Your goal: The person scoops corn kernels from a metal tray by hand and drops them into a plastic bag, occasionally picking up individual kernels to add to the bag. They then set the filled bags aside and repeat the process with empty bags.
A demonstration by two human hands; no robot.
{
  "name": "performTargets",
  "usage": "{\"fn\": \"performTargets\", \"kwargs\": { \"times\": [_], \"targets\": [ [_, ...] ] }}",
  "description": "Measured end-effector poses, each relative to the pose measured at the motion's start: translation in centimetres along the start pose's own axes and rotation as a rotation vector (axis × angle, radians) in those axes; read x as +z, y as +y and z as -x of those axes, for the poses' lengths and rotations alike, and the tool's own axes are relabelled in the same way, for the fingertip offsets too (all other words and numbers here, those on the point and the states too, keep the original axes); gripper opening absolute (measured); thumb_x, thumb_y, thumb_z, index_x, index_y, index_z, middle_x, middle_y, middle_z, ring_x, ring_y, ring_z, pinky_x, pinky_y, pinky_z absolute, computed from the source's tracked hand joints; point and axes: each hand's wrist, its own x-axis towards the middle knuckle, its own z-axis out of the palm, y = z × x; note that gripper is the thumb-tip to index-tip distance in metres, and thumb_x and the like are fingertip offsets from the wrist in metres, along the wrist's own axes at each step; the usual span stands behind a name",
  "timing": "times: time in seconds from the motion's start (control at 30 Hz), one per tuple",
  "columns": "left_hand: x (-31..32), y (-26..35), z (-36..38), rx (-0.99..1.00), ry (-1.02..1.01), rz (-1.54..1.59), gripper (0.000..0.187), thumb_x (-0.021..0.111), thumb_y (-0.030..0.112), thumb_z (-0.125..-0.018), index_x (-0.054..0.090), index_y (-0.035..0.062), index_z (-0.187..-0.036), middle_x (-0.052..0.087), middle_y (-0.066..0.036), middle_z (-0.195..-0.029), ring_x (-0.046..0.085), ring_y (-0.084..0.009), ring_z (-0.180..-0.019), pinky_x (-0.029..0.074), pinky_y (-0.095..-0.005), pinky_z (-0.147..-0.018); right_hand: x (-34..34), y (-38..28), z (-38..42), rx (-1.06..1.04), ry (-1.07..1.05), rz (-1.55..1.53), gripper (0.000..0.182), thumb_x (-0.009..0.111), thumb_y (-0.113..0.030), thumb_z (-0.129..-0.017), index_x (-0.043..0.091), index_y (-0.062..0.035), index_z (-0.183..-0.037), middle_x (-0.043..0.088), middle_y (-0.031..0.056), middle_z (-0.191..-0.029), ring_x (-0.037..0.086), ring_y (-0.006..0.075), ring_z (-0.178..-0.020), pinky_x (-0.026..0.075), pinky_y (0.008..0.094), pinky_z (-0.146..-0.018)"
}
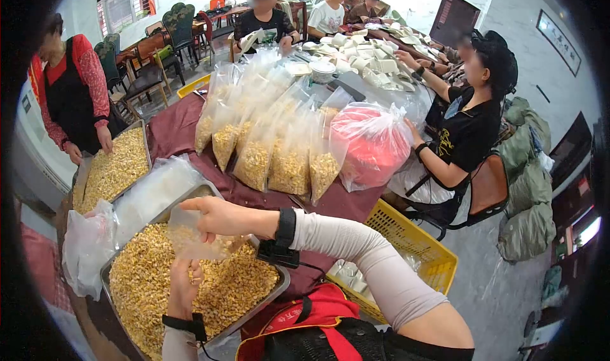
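A small clear plastic bag (184, 235) hangs over a metal tray (284, 283) heaped with yellow pieces that look like corn kernels (143, 278). My right hand (219, 218) reaches across from the right and grips the bag near its top, index finger pointing left. Just below, the fingers of my left hand (184, 286) are curled at the bag's lower edge, holding it. Whether kernels are inside this bag is hard to make out. Filled clear bags of kernels (254, 164) stand in a group on the table beyond the tray.
Flat plastic bags (159, 186) lie along the tray's far side. A person at the left works over another kernel tray (121, 164). A pink-filled bag (368, 142) sits near a seated person (467, 126). A yellow crate (413, 240) stands at my right; white packs (375, 56) pile farther back.
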Motion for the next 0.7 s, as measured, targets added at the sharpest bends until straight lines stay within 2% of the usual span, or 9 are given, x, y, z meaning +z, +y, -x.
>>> {"fn": "performTargets", "kwargs": {
  "times": [0.23,0.3,0.33,0.37,0.4,0.43,0.47,0.5,0.7],
  "targets": [
    [0.7,1.6,0.8,0.023,0.047,0.125,0.025,0.042,0.037,-0.092,0.048,0.0124,-0.093,0.041,0.002,-0.064,0.038,-0.0067,-0.047,0.029,-0.0196,-0.038,0.9,-0.2,0.3,-0.004,0.033,-0.002,0.061,0.043,0.003,-0.074,0.031,0.0007,-0.133,0.059,0.0094,-0.077,0.057,0.0132,-0.062,0.05,0.0255,-0.058],
    [2.6,3.8,1.1,0.218,0.091,0.211,0.034,0.034,0.03,-0.095,0.049,0.0051,-0.112,0.058,-0.006,-0.095,0.056,-0.0141,-0.084,0.049,-0.0261,-0.069,0.9,0.6,-0.4,-0.044,0.022,-0.037,0.058,0.046,0.001,-0.075,0.035,-0.0007,-0.132,0.059,0.0084,-0.079,0.057,0.0118,-0.062,0.051,0.0258,-0.058],
    [-0.3,4.0,0.0,0.218,-0.069,0.203,0.034,0.035,0.023,-0.094,0.047,0.0008,-0.118,0.054,-0.01,-0.113,0.054,-0.019,-0.099,0.045,-0.0313,-0.087,1.0,0.1,-0.2,-0.042,0.01,-0.039,0.054,0.048,0.001,-0.076,0.038,-0.0013,-0.13,0.059,0.0088,-0.085,0.058,0.0115,-0.063,0.051,0.0256,-0.057],
    [-3.5,3.9,-1.5,0.303,-0.138,0.121,0.034,0.039,0.02,-0.093,0.048,0.0,-0.118,0.055,-0.009,-0.112,0.055,-0.0191,-0.097,0.045,-0.031,-0.086,0.8,-0.1,-0.4,-0.045,-0.009,0.075,0.052,0.049,0.002,-0.076,0.041,0.0006,-0.127,0.059,0.0092,-0.089,0.059,0.0117,-0.063,0.051,0.0253,-0.055],
    [-1.6,5.1,-0.4,0.354,0.053,0.092,0.03,0.044,0.018,-0.091,0.05,0.0011,-0.115,0.057,-0.005,-0.102,0.056,-0.0134,-0.086,0.048,-0.0236,-0.069,0.7,0.6,-0.7,-0.068,-0.026,-0.001,0.052,0.049,0.004,-0.075,0.041,0.0029,-0.126,0.06,0.0097,-0.09,0.06,0.0123,-0.064,0.051,0.0252,-0.056],
    [-0.4,6.6,1.2,0.323,0.01,0.041,0.026,0.048,0.016,-0.089,0.052,0.0025,-0.112,0.055,-0.001,-0.09,0.052,-0.0063,-0.072,0.04,-0.0165,-0.049,1.1,0.0,-0.7,0.012,-0.01,-0.095,0.052,0.048,0.005,-0.075,0.04,0.0049,-0.126,0.06,0.0099,-0.091,0.06,0.0125,-0.064,0.051,0.0244,-0.058],
    [-0.9,7.3,1.3,0.309,-0.069,0.064,0.024,0.05,0.015,-0.088,0.053,0.0039,-0.109,0.052,0.001,-0.082,0.045,-0.0025,-0.061,0.03,-0.0149,-0.039,1.2,0.7,-1.1,0.024,-0.023,-0.064,0.052,0.048,0.004,-0.077,0.038,0.005,-0.128,0.061,0.0099,-0.088,0.06,0.0123,-0.065,0.05,0.0234,-0.06],
    [0.6,8.3,2.2,0.332,0.012,0.023,0.021,0.049,0.017,-0.09,0.049,0.0048,-0.107,0.046,0.004,-0.072,0.043,-0.0021,-0.053,0.027,-0.0136,-0.036,1.4,1.1,-1.2,0.055,-0.052,-0.028,0.053,0.048,0.003,-0.077,0.036,0.0048,-0.129,0.061,0.0096,-0.085,0.06,0.0117,-0.065,0.05,0.0227,-0.06],
    [4.3,12.6,2.9,0.583,-0.159,0.225,0.02,0.05,0.026,-0.091,0.049,0.0058,-0.092,0.042,0.002,-0.063,0.035,-0.0052,-0.047,0.027,-0.0176,-0.04,3.1,-0.2,-1.4,0.08,-0.12,0.083,0.057,0.051,-0.003,-0.077,0.034,0.0027,-0.132,0.06,0.0056,-0.075,0.057,0.0085,-0.062,0.047,0.0199,-0.059]
  ]
}}
